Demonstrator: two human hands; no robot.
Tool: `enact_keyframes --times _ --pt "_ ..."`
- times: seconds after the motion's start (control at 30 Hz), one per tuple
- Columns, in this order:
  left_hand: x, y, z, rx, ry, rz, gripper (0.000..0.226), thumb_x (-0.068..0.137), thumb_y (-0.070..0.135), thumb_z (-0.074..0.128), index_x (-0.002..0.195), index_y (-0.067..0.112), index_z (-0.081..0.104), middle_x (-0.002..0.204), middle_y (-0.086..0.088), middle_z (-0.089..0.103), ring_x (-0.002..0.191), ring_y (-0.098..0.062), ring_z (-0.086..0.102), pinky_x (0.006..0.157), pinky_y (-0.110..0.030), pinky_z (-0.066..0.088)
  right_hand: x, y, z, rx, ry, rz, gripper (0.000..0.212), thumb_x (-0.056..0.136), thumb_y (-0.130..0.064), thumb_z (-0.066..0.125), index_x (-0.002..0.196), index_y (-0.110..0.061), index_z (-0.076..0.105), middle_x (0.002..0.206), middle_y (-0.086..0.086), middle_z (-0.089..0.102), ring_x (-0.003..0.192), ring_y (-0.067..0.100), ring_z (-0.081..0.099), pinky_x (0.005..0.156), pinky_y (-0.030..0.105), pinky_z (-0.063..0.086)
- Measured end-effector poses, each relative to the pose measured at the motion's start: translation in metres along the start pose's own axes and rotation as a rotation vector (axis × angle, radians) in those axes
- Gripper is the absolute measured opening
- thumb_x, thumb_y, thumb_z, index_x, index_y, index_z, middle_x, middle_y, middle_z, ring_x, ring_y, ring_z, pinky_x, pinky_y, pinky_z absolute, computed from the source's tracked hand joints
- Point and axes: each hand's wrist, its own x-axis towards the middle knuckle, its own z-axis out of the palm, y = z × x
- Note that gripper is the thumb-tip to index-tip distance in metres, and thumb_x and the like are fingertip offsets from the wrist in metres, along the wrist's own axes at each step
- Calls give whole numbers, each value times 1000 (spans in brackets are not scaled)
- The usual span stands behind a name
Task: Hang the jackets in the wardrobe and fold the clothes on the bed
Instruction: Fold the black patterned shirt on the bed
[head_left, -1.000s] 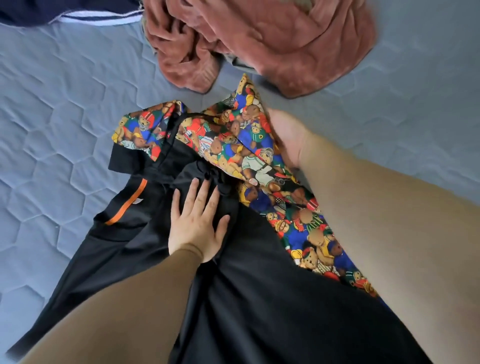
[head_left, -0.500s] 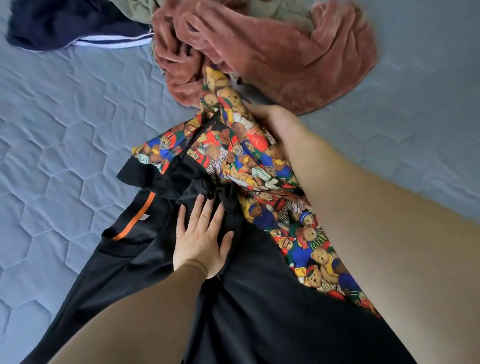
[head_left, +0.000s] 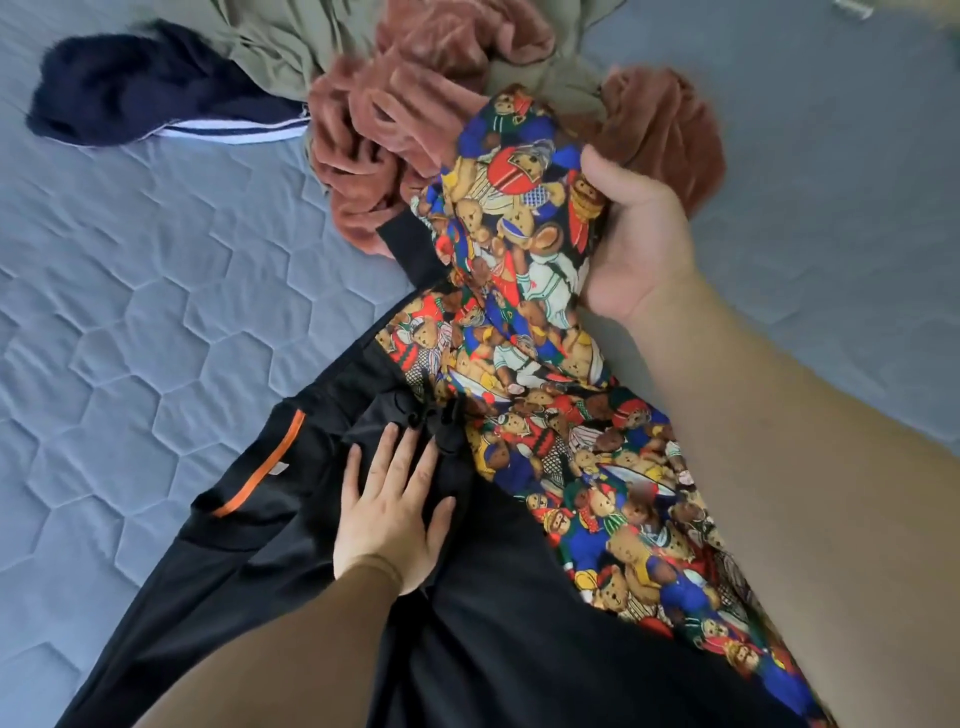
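A black jacket (head_left: 498, 639) with an orange pocket stripe and a teddy-bear print lining (head_left: 587, 467) lies on the grey quilted bed (head_left: 130, 312). My left hand (head_left: 389, 519) presses flat on the black fabric near its drawstring, fingers spread. My right hand (head_left: 631, 244) grips the bear-print hood end and holds it raised above the bed, in front of the clothes pile.
A pile of clothes lies at the far side: a rust-brown fleece garment (head_left: 395, 130), an olive-green garment (head_left: 280, 47) and a navy garment with white stripes (head_left: 135, 98). Bare quilted bed shows left and right of the jacket.
My right hand has lifted the bear-print hood end up and away from me, toward the fleece pile. My left hand has stayed pressed on the black fabric.
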Motion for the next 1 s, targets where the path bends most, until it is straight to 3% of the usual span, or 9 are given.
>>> enact_keyframes --times 0.17,0.33,0.4,0.53,0.7,0.8,0.87,0.93,1.0 --pt "0 -1 0 2 -10 8 69 95 55 34 151 16 46 164 -5 33 155 -25 20 122 -58 18 17 -43 22 -86 167 -51 27 85 1 65 112 5 66 111 25 72 102 44 71 97 60 52" --pt "1 -2 2 -5 -19 8 71 101 57 19 150 15 47 163 -5 34 155 -26 21 120 -59 21 38 -73 26 -68 176 -131 16 85 -13 72 96 -1 71 110 22 73 101 44 71 96 62 52" --pt "2 -2 2 -9 -29 8 75 101 59 11 151 15 46 163 -5 34 155 -26 21 120 -59 21 43 -78 25 -68 199 -194 15 84 -14 75 99 -10 73 108 17 75 97 38 73 94 60 54" --pt "1 -3 3 -22 -26 0 76 101 59 11 149 15 49 163 -5 35 155 -26 21 120 -60 22 47 -81 30 -199 178 -334 48 84 -1 68 124 -29 71 125 5 70 102 28 73 91 50 59" --pt "2 -2 2 -8 -32 7 67 99 55 27 150 16 49 163 -5 34 155 -26 21 119 -59 23 40 -60 53 -888 85 -708 64 75 12 56 121 -29 74 129 -7 66 121 15 61 98 35 55" --pt "2 -1 1 7 -34 4 69 94 55 35 151 17 47 164 -4 33 155 -25 20 120 -59 21 27 -35 66 -1409 139 -1068 69 76 4 44 129 -33 69 132 -8 60 117 22 52 100 32 45" --pt "1 -2 2 13 -30 6 69 95 55 35 152 17 45 165 -4 31 156 -25 19 121 -58 20 15 -13 67 -1649 122 -1172 69 75 -3 41 132 -33 67 138 0 57 113 30 48 91 33 42" --pt "1 -3 3 16 -26 6 69 95 55 34 153 18 43 166 -4 29 156 -25 17 121 -58 19 7 18 53 -1827 37 -1028 71 74 1 50 136 -33 63 148 7 50 115 35 48 89 39 44" --pt "0 -2 4 17 -18 3 69 96 56 33 154 19 41 166 -3 27 156 -25 17 122 -58 18 3 50 28 -1847 -5 -664 76 73 5 60 139 -31 59 159 9 33 122 39 45 95 47 49"
